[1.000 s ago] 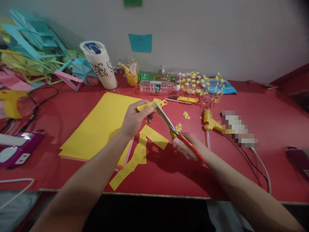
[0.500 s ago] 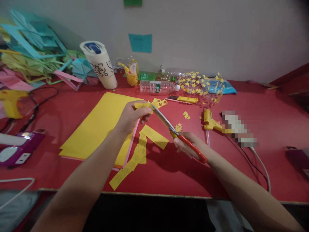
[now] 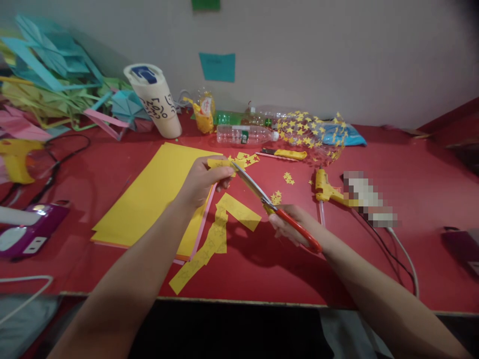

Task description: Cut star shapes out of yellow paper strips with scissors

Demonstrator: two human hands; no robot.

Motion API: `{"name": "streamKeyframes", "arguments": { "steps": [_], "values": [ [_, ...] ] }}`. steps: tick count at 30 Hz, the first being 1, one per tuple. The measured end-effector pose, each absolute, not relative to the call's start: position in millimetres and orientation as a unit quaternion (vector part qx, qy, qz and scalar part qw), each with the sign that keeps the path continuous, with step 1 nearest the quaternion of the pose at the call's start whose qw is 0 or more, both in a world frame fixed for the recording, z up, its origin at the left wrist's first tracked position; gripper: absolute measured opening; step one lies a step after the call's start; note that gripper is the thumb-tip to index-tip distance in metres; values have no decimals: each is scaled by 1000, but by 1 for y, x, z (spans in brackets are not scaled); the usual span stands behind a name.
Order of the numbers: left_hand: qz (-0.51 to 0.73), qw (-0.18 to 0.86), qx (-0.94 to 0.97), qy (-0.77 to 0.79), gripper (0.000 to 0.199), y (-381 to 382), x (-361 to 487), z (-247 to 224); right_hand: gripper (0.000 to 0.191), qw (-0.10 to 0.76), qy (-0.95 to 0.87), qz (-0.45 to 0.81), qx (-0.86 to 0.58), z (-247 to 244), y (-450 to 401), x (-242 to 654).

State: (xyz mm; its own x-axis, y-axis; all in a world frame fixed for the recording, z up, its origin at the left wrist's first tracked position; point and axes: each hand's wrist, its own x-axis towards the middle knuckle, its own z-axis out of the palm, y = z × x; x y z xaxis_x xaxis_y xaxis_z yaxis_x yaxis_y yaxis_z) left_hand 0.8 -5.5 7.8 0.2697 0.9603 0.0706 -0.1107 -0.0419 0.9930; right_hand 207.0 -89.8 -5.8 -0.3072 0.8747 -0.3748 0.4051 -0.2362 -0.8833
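Between the thumb and fingers of my left hand is a yellow paper strip. My right hand grips the red-handled scissors, whose blade tips meet the strip's right end near my left fingertips. Whether the blades are fully together I cannot tell. Below my left hand, several yellow strips with drawn stars overlap on the red table. A stack of yellow sheets lies under my left forearm. Small cut-out paper stars sit just beyond the scissors, and star-holed scraps lie behind my left hand.
Along the wall stand or lie a white tumbler, a clear plastic bottle and a star-covered clear piece. A utility knife lies before them. On the right is a yellow glue gun; folded paper shapes fill the back left.
Both hands stay almost in place, with the scissor tips shifted very slightly left along the strip. Nothing else has visibly moved.
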Motion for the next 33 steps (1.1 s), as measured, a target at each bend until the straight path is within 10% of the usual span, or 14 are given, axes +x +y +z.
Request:
{"name": "streamKeyframes", "arguments": {
  "steps": [33],
  "values": [
    [465, 572, 581, 344, 15, -10, 8, -4, 49, 255, -576, 567, -531, -9, -96, 202]
  ]
}}
